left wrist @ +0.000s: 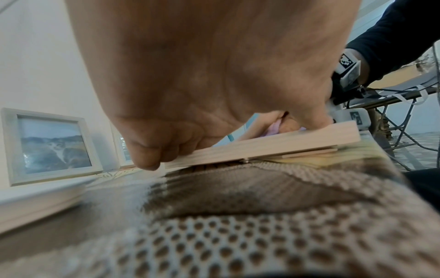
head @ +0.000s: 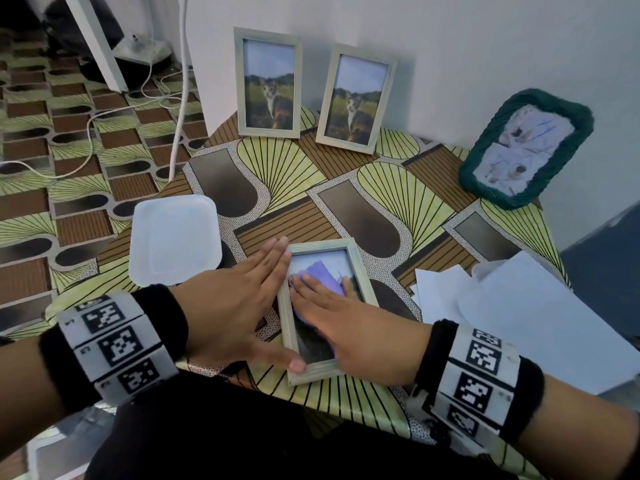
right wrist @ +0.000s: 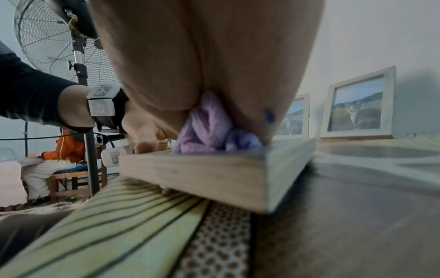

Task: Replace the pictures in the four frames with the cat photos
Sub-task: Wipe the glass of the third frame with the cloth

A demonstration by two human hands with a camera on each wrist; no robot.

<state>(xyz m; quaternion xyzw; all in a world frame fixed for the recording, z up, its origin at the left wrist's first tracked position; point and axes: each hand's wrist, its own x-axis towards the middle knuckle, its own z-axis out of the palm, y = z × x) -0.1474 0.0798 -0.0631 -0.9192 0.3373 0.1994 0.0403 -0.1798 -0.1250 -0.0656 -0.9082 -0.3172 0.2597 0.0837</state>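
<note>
A pale wooden frame point(head: 363, 271) lies face up near the table's front edge, a dark picture under its glass. My left hand point(head: 242, 299) lies flat along its left rail with straight fingers, the thumb against the bottom corner. My right hand point(head: 346, 317) presses a purple cloth point(head: 323, 275) onto the glass with flat fingers. The right wrist view shows the cloth point(right wrist: 209, 129) bunched under the palm on the frame point(right wrist: 195, 173). Two matching frames point(head: 268, 83) point(head: 356, 98) holding cat photos stand against the back wall. A green woven frame point(head: 540, 97) leans at the right with pale cat pictures.
A white plastic lid point(head: 175, 239) lies left of the frame at the table's edge. Loose white sheets point(head: 502, 306) are piled at the right. White cables point(head: 93, 123) run over the floor beyond the table's left side. A standing fan point(right wrist: 47, 37) and a seated person point(right wrist: 69, 148) are behind.
</note>
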